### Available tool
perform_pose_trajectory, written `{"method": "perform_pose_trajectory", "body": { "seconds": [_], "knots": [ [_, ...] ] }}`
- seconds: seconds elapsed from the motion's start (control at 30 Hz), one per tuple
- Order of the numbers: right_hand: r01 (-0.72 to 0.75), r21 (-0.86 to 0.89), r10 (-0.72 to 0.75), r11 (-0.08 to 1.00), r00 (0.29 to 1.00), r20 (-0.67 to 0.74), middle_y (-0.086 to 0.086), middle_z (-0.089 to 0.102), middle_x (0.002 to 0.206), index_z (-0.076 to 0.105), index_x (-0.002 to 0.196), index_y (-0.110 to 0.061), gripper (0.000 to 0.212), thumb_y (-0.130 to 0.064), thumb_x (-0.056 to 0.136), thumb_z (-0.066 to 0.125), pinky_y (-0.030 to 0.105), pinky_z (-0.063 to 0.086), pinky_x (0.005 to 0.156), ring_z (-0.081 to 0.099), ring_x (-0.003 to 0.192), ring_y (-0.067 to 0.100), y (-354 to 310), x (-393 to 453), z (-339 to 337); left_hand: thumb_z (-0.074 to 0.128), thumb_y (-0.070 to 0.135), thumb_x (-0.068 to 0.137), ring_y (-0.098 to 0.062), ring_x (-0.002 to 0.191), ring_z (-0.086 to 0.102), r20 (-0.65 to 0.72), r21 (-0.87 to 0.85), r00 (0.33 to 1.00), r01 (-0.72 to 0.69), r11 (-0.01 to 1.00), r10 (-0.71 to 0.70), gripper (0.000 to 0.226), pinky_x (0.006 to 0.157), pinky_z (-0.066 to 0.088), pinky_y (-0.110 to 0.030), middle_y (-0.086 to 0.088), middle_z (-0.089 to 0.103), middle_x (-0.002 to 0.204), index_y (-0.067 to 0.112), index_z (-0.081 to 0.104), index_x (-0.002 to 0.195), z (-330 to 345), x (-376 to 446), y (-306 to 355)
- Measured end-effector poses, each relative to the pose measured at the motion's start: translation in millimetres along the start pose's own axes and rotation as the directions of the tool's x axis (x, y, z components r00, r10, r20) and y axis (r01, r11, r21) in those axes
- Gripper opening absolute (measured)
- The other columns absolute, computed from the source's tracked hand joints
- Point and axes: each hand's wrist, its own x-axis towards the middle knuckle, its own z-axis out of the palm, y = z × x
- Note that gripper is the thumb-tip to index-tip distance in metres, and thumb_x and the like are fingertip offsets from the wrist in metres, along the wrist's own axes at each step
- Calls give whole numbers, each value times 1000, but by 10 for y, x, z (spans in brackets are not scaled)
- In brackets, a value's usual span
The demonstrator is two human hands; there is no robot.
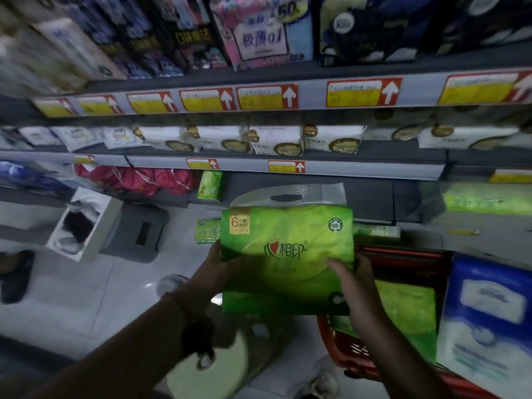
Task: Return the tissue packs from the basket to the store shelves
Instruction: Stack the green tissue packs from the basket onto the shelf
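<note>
While the green tissue pack point(288, 254) is held up in front of the shelves, above the red basket point(359, 361), the left hand point(218, 263) grips its left edge and the right hand point(352, 272) clasps its right side, thumb across the front, probably to keep the soft bundle level. Its printed face is toward the camera and its carry handle points at the low shelf point(339, 197), where matching green packs point(209, 185) lie, the likely destination. More packs remain in the basket.

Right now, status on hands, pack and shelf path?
Left hand and right hand both gripping green tissue pack, held up before the shelves. Red basket lower right, another green pack inside. Nothing between pack and low shelf.
</note>
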Motion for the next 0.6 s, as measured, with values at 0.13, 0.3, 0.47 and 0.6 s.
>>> {"method": "perform_pose_trajectory", "body": {
  "seconds": [0.13,0.3,0.47,0.6],
  "knots": [
    [21,17,-21,1000,999,48,2,65,107,52,118,-24,44,-27,83,77,32,50,64,64,88,19,-102,-15,114,58,-5,91,2,61,69,9,13,1000,4,1000,-5,38,47,52,-16,2,61,100,29,51,108,-93,-30,26],
    [62,-30,-58,998,992,110,-4,69,100,52,98,-30,30,-24,83,78,23,48,56,68,84,13,-56,136,211,59,-3,91,-23,79,72,58,-99,995,86,991,-81,54,50,57,-26,-9,61,113,23,42,136,-271,202,-116],
    [59,-65,-58,996,998,18,1,72,106,56,102,-32,37,-26,77,82,42,59,79,71,92,19,367,681,627,68,-3,85,-40,88,72,124,-202,985,147,968,-124,59,64,60,-48,-16,63,121,30,46,130,-560,1156,-537],
    [106,-49,-111,993,987,-115,-3,70,112,57,109,-35,45,-26,75,84,44,58,84,69,98,19,842,1184,1100,60,-9,88,-22,82,65,128,-114,992,20,993,-5,47,44,53,-25,-10,64,112,18,44,123,-689,2075,-897]
  ]
}}
